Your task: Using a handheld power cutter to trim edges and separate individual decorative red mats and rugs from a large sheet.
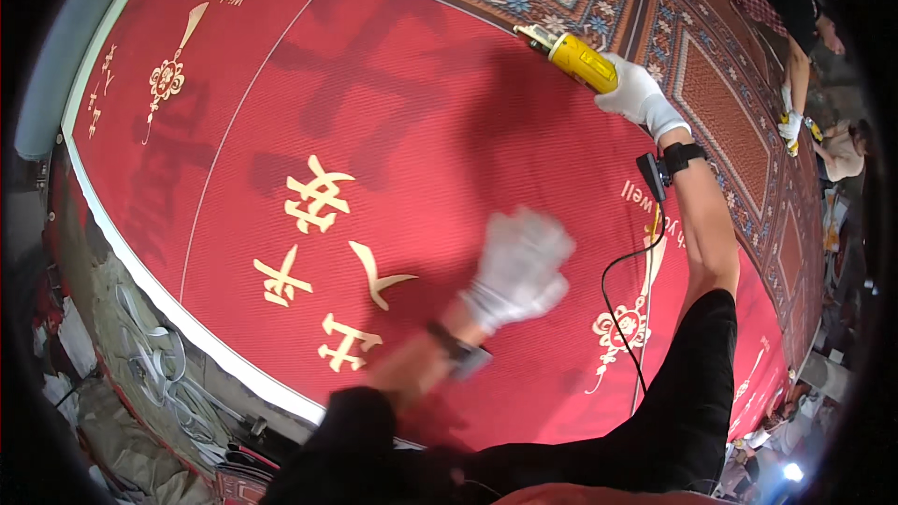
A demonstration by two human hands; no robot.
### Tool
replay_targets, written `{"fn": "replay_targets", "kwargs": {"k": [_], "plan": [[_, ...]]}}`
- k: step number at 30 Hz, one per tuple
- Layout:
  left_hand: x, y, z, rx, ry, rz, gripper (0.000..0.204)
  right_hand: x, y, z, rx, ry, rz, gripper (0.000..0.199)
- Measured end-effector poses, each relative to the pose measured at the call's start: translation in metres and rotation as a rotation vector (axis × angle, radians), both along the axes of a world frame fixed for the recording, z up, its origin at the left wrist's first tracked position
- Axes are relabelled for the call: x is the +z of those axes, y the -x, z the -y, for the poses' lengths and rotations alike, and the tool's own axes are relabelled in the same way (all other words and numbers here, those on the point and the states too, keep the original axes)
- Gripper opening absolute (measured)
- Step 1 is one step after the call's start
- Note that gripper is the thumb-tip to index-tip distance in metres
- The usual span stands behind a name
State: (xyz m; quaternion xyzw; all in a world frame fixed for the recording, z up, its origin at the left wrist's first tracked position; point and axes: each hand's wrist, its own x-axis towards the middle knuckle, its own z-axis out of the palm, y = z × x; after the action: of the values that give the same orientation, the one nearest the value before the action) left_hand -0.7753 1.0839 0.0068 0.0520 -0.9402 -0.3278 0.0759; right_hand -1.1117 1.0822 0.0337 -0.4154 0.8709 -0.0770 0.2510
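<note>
My right hand, in a white glove, is closed around the yellow body of a handheld power tool, apparently an electric cutter. Its narrow metal head points left, at the border between the red printed mat and the patterned carpet. Low over the middle of the mat, beside the gold characters, is my gloved left hand. Motion smears its fingers, and no object shows in it. Each wrist wears a black strap; a thin black cable hangs from the right one.
At the upper right a co-worker bends over the carpet, a gloved hand on another yellow tool. A grey roll borders the mat's left side. White strips lie on the floor at lower left. A bright lamp shines at lower right.
</note>
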Motion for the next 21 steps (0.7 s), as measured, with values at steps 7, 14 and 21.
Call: {"fn": "replay_targets", "kwargs": {"k": [7,14,21], "plan": [[-0.038,-0.147,0.422,1.148,0.658,0.404,0.073,-0.002,-0.035,0.108,0.022,0.027,-0.003,0.064],[-0.072,-0.137,0.425,1.051,0.783,0.423,0.076,-0.017,-0.039,0.180,0.126,0.114,-0.034,0.059],[-0.057,-0.139,0.423,1.046,0.698,0.445,0.078,-0.009,-0.081,0.268,0.067,0.135,0.005,0.061]]}}
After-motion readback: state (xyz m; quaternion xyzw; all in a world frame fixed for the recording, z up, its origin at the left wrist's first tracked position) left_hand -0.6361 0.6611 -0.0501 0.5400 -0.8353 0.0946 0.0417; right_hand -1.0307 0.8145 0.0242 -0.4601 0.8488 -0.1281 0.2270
